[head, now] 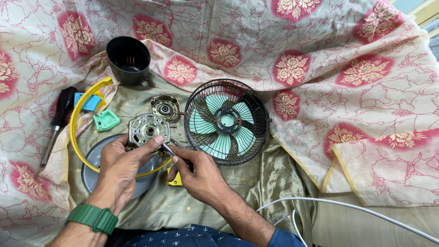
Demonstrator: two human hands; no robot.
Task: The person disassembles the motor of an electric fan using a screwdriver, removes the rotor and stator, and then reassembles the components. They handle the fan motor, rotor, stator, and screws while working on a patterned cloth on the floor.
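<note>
Yellow piece (175,179) under right hand (197,171)

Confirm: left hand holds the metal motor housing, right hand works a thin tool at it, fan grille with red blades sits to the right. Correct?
Not quite. The head view shows the blades inside the black fan grille are pale green, not red. The rest stands: the left hand holds the metal motor housing, the right hand works a thin tool at it, and the grille sits to the right.

My left hand (120,165) comes up from the lower left, a green band on the wrist, palm down, fingers (155,139) curled round a part with the thumb on top. My right hand (199,176) comes in from the lower right, its fingers pinched shut on a thin tool, tips just beside my left thumb.
</note>
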